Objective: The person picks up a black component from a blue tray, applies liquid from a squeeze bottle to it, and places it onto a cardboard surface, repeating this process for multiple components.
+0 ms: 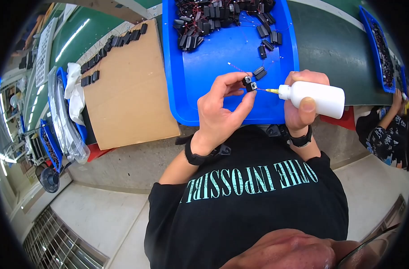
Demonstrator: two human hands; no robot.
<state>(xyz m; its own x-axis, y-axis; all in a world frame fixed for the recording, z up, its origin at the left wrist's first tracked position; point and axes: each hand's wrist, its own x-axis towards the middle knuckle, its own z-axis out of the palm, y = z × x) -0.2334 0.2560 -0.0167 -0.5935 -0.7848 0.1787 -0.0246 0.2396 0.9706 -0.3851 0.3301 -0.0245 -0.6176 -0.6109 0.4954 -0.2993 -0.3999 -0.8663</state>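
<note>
Blue tray's (186, 89) far end past the top edge; small black part (249, 83) half behind fingers (240, 105).

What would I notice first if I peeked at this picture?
Probably the big blue tray in the middle, with a heap of small black parts at its far end. Just above its near edge, the left hand pinches one small black part, while the right hand points a white squeeze bottle with a thin metal tip at it.
</note>
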